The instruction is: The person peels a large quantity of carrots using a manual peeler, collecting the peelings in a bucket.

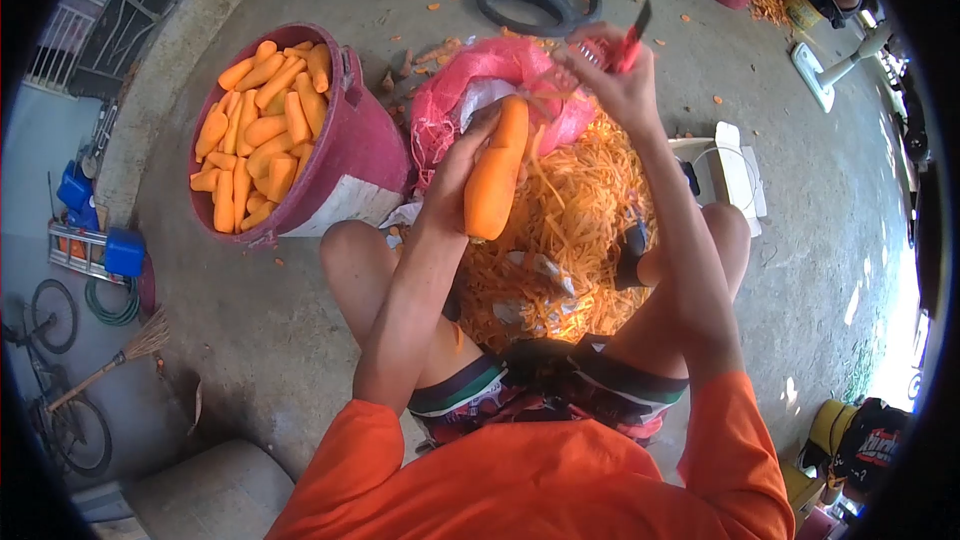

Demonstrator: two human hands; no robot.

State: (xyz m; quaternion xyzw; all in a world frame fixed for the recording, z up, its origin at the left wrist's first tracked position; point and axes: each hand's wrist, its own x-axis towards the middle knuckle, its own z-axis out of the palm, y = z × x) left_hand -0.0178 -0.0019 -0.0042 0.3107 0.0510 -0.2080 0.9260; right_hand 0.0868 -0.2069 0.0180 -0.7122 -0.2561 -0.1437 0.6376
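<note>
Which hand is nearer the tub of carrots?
Left. Left hand, holding a carrot, is right of the tub; right hand, with a red tool, is farther right, past most of the pink sack.

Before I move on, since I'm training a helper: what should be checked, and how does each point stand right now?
1. Carrot held in the left hand: ok.
2. Red-handled tool held in the right hand: ok.
3. Dark blade apart from the left hand: ok.
4. Carrot peeled all round: cannot tell, its underside is hidden.
5. Peelings kept to the heap: not ok, bits lie scattered on the floor.
6. Tub on the left: ok.
</note>
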